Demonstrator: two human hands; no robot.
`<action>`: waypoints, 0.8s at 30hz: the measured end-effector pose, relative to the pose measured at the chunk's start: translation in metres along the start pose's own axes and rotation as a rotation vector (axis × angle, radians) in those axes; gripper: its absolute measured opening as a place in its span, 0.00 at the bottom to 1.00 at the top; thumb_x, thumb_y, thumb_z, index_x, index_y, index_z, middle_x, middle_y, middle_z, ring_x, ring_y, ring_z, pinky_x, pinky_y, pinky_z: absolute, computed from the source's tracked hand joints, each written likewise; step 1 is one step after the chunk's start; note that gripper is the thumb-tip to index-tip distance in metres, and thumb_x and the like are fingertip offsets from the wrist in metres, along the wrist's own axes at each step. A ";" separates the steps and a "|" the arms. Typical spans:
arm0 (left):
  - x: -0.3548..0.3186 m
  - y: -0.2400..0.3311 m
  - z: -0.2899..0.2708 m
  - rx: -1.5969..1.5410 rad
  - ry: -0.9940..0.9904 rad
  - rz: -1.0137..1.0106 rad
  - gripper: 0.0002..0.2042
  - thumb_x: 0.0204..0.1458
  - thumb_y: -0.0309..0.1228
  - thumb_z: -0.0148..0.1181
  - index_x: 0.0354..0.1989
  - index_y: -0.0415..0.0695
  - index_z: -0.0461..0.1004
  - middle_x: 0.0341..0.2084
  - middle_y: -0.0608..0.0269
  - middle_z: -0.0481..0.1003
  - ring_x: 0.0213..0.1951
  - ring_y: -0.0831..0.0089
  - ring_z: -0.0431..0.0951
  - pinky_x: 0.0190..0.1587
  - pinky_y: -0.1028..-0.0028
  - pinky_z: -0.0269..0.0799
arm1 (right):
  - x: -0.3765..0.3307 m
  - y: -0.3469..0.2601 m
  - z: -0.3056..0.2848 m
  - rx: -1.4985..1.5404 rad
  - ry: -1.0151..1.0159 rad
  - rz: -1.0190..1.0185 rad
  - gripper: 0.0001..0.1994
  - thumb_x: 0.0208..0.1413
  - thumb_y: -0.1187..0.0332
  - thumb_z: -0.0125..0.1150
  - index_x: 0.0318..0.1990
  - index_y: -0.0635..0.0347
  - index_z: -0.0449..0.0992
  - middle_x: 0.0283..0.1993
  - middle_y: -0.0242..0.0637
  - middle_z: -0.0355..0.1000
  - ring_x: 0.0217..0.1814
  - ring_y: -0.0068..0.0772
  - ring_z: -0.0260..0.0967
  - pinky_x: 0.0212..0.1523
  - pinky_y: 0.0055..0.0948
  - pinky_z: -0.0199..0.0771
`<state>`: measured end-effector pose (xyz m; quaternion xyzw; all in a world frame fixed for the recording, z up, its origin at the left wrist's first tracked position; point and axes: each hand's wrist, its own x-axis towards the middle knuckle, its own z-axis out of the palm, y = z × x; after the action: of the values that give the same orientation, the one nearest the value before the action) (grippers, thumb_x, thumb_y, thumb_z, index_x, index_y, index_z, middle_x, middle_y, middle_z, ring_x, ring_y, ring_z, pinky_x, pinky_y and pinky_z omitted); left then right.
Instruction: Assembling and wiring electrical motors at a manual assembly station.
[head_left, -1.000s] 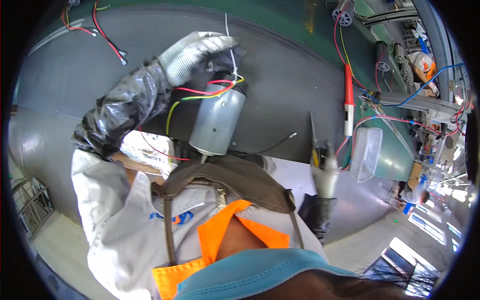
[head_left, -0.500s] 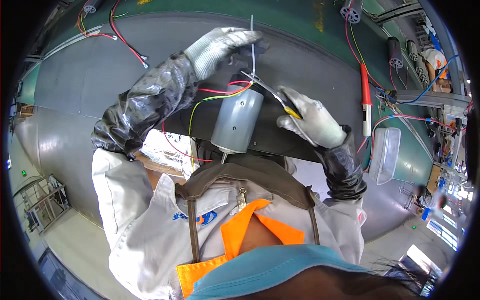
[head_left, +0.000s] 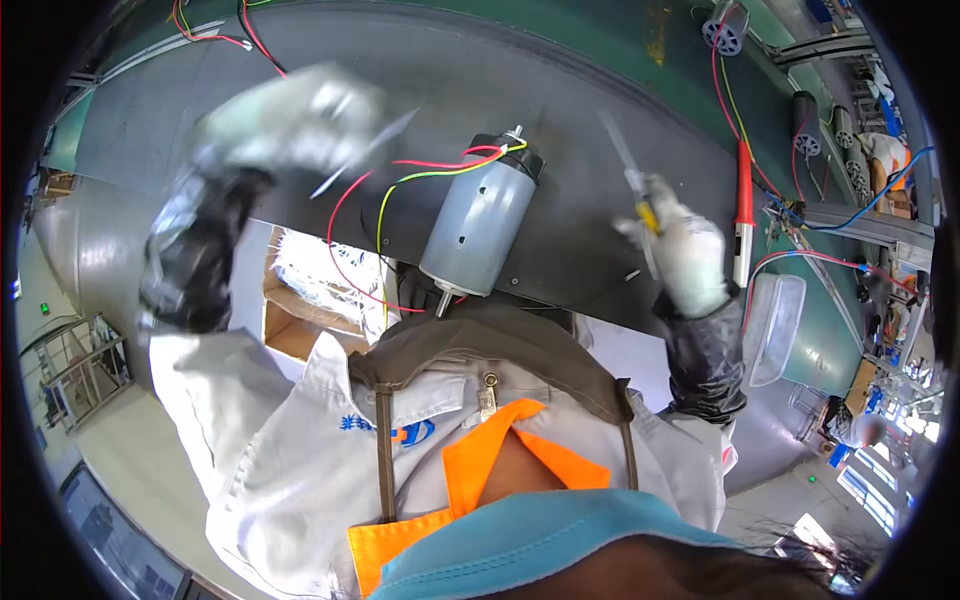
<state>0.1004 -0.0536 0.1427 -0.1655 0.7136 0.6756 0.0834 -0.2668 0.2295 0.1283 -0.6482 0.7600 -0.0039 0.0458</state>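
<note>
A grey cylindrical motor [head_left: 480, 225] lies on the dark bench, its shaft toward me. Red and yellow-green wires [head_left: 440, 172] run from its far end, gathered there by a small white tie. My left hand [head_left: 290, 120], gloved and smeared by motion, is raised left of the motor. A thin white cable tie tail [head_left: 345, 177], also blurred, is at its fingertips and seems pinched there. My right hand [head_left: 685, 250], also gloved, is closed round yellow-handled scissors [head_left: 628, 155] right of the motor, with the blades pointing away from me and apart from the wires.
A cardboard box of white strips [head_left: 325, 275] stands below the bench edge at left. A red and white pen-shaped tool [head_left: 744, 210] and a clear plastic tray [head_left: 775, 325] are at right. Several other motors [head_left: 727, 30] with wires lie beyond. A small white bit [head_left: 632, 274] rests on the bench.
The scissors have come away from the tie at the wires and moved right. My left hand has swung left with the tie's long tail, now separate from the motor.
</note>
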 end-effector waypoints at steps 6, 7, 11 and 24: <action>-0.040 0.008 0.095 0.963 0.673 -0.044 0.35 0.52 0.53 0.65 0.62 0.40 0.68 0.52 0.46 0.74 0.50 0.51 0.77 0.52 0.58 0.73 | 0.013 0.002 0.024 0.255 0.118 -0.163 0.21 0.59 0.58 0.65 0.51 0.66 0.75 0.39 0.48 0.78 0.38 0.54 0.77 0.38 0.41 0.77; -0.018 -0.006 0.110 0.932 0.767 0.165 0.38 0.53 0.57 0.62 0.64 0.40 0.66 0.53 0.42 0.72 0.54 0.49 0.74 0.56 0.56 0.70 | 0.012 -0.012 0.026 0.480 -0.046 -0.191 0.20 0.60 0.57 0.64 0.48 0.68 0.76 0.39 0.49 0.78 0.39 0.51 0.78 0.39 0.39 0.77; 0.057 -0.046 0.198 0.473 0.998 0.366 0.33 0.53 0.44 0.62 0.65 0.40 0.65 0.56 0.36 0.67 0.59 0.38 0.67 0.63 0.48 0.61 | 0.011 -0.075 0.068 1.282 -0.524 -0.043 0.23 0.59 0.56 0.66 0.46 0.75 0.77 0.31 0.41 0.77 0.34 0.23 0.72 0.37 0.31 0.75; 0.205 -0.024 -0.064 -0.397 0.764 0.300 0.17 0.62 0.42 0.54 0.45 0.39 0.74 0.28 0.63 0.73 0.31 0.73 0.74 0.33 0.74 0.67 | 0.095 -0.010 -0.005 1.121 0.032 -0.017 0.18 0.63 0.67 0.61 0.57 0.66 0.75 0.46 0.36 0.78 0.45 0.20 0.75 0.48 0.22 0.75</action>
<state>-0.0753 -0.1428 0.0545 -0.3104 0.5659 0.6945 -0.3180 -0.2724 0.1341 0.1277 -0.5306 0.6369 -0.4178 0.3718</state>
